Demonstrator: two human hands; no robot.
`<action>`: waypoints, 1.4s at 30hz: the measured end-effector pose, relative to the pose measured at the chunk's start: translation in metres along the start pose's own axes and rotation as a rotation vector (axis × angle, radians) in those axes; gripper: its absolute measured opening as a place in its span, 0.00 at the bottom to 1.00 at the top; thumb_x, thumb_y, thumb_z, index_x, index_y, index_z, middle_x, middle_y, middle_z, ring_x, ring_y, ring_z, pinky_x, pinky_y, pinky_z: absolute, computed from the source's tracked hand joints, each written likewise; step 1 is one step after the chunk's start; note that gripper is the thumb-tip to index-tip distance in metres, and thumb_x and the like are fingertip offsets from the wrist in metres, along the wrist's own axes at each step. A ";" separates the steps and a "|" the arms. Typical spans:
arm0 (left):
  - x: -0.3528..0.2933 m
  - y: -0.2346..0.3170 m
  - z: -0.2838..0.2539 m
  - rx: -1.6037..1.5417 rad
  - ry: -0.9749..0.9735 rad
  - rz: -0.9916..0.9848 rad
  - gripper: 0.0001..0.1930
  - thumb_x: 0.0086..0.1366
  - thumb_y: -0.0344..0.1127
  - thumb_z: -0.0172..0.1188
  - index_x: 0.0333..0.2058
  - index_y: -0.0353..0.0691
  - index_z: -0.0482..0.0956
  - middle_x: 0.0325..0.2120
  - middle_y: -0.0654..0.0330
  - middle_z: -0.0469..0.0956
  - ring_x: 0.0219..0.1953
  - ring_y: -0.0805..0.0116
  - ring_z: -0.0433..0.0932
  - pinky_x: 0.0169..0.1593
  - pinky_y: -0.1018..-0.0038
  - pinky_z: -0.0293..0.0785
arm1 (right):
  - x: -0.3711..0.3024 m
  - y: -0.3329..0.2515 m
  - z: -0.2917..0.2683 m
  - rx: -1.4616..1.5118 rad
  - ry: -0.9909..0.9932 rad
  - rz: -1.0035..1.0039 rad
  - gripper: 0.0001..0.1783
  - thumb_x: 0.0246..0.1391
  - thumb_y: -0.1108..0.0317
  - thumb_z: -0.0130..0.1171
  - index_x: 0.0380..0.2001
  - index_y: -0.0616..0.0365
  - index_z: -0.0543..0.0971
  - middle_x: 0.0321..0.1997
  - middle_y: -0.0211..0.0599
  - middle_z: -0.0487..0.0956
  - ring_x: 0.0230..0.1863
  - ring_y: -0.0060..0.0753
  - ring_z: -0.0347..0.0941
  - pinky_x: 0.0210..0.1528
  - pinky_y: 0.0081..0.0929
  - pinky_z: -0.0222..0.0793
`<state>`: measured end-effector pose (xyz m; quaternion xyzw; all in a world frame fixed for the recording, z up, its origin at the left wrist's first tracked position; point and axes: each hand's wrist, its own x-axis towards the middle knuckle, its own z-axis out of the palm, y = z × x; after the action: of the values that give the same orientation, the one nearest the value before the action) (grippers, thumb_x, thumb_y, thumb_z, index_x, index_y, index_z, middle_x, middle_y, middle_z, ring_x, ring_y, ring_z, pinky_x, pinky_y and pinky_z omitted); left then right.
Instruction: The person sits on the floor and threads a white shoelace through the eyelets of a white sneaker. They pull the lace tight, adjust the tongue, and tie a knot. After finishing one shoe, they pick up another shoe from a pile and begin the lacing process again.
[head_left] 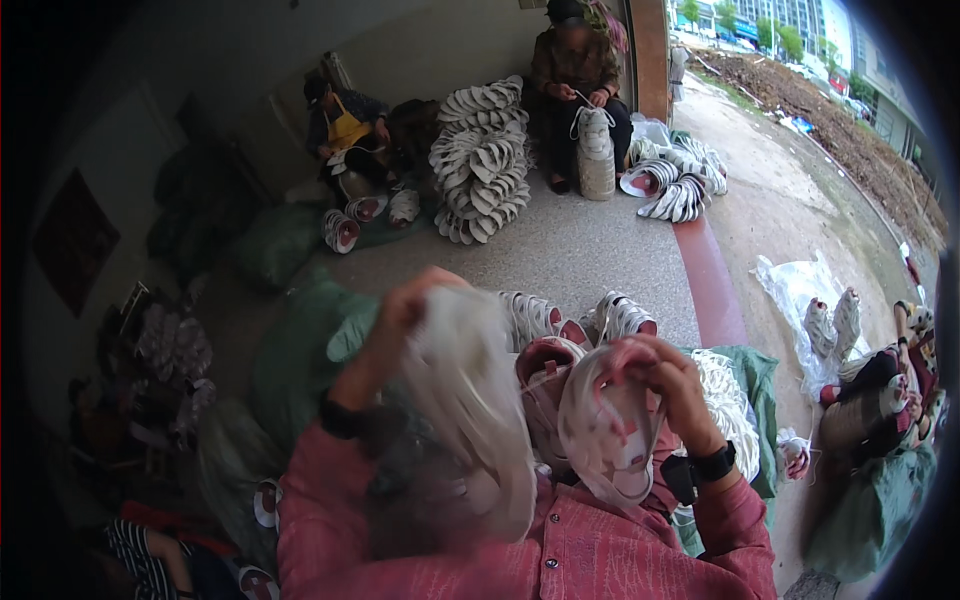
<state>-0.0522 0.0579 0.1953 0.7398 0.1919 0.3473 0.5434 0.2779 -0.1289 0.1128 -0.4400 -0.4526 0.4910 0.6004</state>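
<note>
My left hand (pixel 405 305) is raised in front of my chest, closed on the top of a long pale bundle of strands (pixel 475 410) that looks like shoelaces. Motion smears this bundle and my left fingers. My right hand (pixel 672 388) pinches the upper edge of a pale shoe upper (pixel 628 480), which hangs below it. Reddish-pink parts show inside that upper. Between my hands stands another shoe upper (pixel 550 370) with a dark red lining, touched by neither hand as far as I can see.
Stacked shoe uppers (pixel 530 315) lie just beyond my hands. White laces (pixel 728 405) heap by a green sack (pixel 755 380). A tall pile of uppers (pixel 482 160) stands farther off, near two seated people. A person with uppers sits at far right; more green sacks (pixel 300 340) lie left.
</note>
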 end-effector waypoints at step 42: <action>-0.010 -0.001 -0.066 -0.316 -0.239 0.035 0.18 0.74 0.36 0.46 0.57 0.35 0.70 0.49 0.54 0.78 0.47 0.65 0.79 0.51 0.68 0.78 | 0.075 0.014 0.047 -0.838 0.181 -0.197 0.18 0.57 0.59 0.47 0.45 0.58 0.76 0.36 0.47 0.80 0.35 0.50 0.79 0.40 0.44 0.73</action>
<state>-0.1065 0.0956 0.2027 0.6846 0.0561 0.2923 0.6654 0.2380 -0.0487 0.1174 -0.6416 -0.5980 0.1648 0.4511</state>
